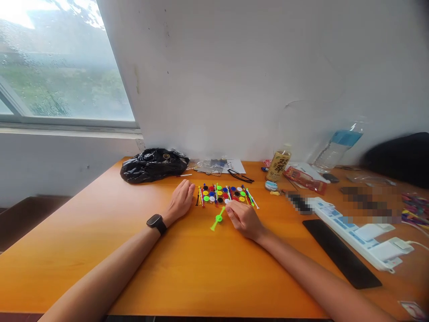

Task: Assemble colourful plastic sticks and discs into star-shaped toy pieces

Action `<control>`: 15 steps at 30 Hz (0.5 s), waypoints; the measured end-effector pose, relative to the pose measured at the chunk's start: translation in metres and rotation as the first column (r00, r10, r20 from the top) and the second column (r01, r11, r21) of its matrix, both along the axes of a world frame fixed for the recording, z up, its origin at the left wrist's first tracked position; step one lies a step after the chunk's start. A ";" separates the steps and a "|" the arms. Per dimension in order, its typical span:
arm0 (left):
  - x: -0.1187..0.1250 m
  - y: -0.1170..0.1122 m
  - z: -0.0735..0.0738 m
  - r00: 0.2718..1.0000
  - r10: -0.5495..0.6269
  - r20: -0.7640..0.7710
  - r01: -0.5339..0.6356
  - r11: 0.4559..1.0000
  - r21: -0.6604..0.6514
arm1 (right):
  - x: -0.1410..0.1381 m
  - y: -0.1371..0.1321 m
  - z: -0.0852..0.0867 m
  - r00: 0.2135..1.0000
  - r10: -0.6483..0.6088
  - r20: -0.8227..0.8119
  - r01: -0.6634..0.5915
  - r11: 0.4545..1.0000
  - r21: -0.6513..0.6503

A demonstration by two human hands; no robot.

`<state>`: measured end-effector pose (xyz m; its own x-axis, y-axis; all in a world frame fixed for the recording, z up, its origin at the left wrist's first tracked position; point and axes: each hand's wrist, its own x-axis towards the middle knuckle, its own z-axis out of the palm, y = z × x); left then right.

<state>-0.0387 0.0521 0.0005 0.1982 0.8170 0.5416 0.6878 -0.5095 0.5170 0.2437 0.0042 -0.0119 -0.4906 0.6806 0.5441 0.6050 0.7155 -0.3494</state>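
Note:
My left hand [181, 199] lies on the table with its fingers stretched out and holds nothing. It is just left of several thin coloured plastic sticks [201, 197]. My right hand [244, 218] rests with curled fingers at the near right side of the pieces; whatever is inside them, if anything, is hidden. Close to its fingertips is a bright green stick with a round green disc on its middle [219, 218], slanting toward me. Beyond it are rows of small round discs [220, 193] in red, yellow, blue, black, white and green, with sticks between and beside them.
A black plastic bag [154, 165] sits at the back left. Toward the back right stand a tea bottle [279, 164] and a clear bottle [337, 150]. A white power strip [355, 235] and a black flat bar [340, 252] lie right of my right forearm.

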 end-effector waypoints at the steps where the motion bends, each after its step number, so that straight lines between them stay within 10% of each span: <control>1: 0.000 0.000 -0.001 1.000 -0.018 -0.002 0.018 1.000 0.010 | 0.000 -0.001 -0.001 1.000 0.005 0.013 -0.005 1.000 0.008; 15: 0.001 0.001 -0.009 0.983 -0.102 -0.154 0.102 0.995 -0.009 | 0.018 -0.003 0.017 0.963 -0.095 -0.253 0.030 0.968 -0.248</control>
<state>-0.0379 0.0535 -0.0089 0.3613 0.7889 0.4972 0.7040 -0.5804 0.4094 0.2612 0.0016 0.0051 -0.3058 0.8314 0.4640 0.5104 0.5545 -0.6573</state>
